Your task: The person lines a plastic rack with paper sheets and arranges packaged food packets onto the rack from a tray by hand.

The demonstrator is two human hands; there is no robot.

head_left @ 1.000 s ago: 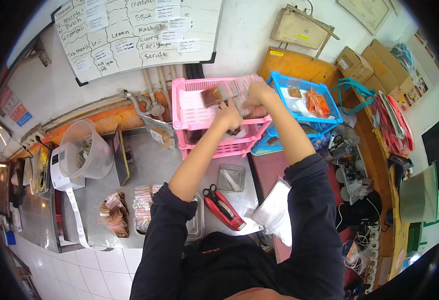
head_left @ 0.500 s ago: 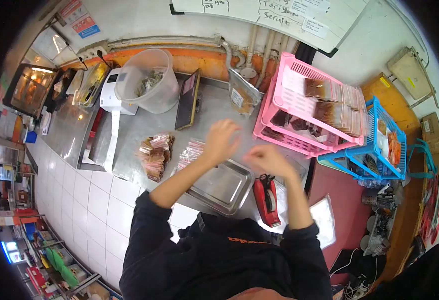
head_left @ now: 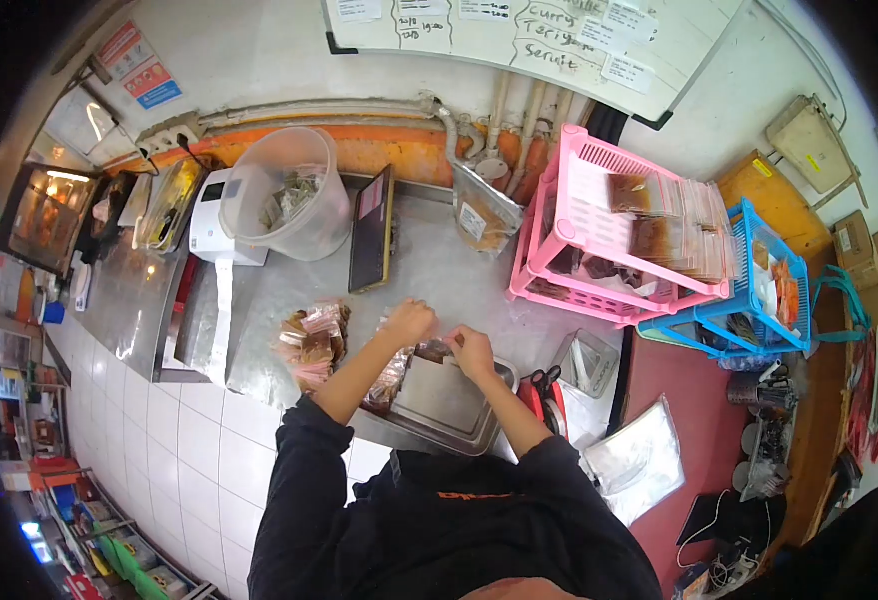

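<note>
My left hand (head_left: 412, 322) and my right hand (head_left: 472, 352) are close together just above the back edge of a metal tray (head_left: 449, 400). Their fingers are closed in pinches on a small clear zip bag (head_left: 433, 349) with something brown in it; its contents are too small to name. Below my left wrist, a row of similar filled bags (head_left: 387, 385) lies along the tray's left side. Farther left is a loose pile of small brown-filled bags (head_left: 314, 345). Scissors (head_left: 540, 380) and a red tape dispenser (head_left: 553, 408) lie right of the tray, partly behind my right forearm.
A stacked pink basket (head_left: 569, 240) and a blue basket (head_left: 749, 340) stand at the right. Toward the back are a tablet (head_left: 371, 230), a clear bucket (head_left: 329, 215), a label printer (head_left: 209, 225) and a brown-filled pouch (head_left: 484, 215). Clear plastic bags (head_left: 644, 455) lie front right.
Both hands have come down and drawn together, my right hand moving left over the tray; the small bag now shows between them. The view has shifted slightly.
</note>
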